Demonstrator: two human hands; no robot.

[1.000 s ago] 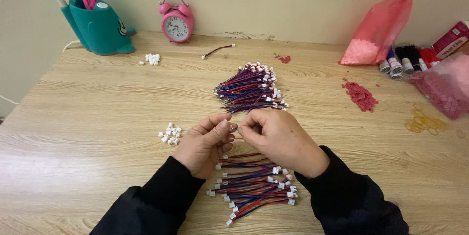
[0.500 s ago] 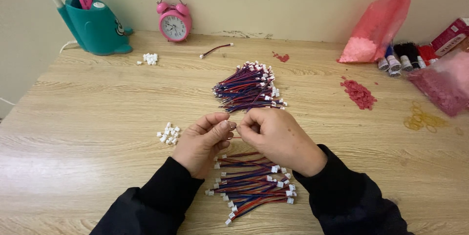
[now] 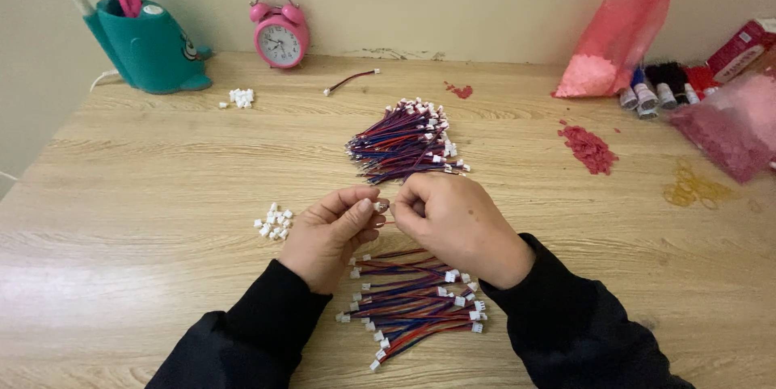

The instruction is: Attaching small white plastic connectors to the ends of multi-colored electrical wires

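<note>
Both hands meet over the middle of the wooden table (image 3: 129, 195) — left hand (image 3: 330, 235) and right hand (image 3: 457, 223) each pinching a tiny white connector (image 3: 381, 206) between fingertips, right where they touch. Near pile of red-blue wires (image 3: 416, 308) sits just below the wrists, a bigger far wire bundle (image 3: 404, 142) just beyond. Loose white plugs (image 3: 273, 222) lie left of the left hand.

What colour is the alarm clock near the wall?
Pink, with a white face; the alarm clock shows in the head view.
</note>
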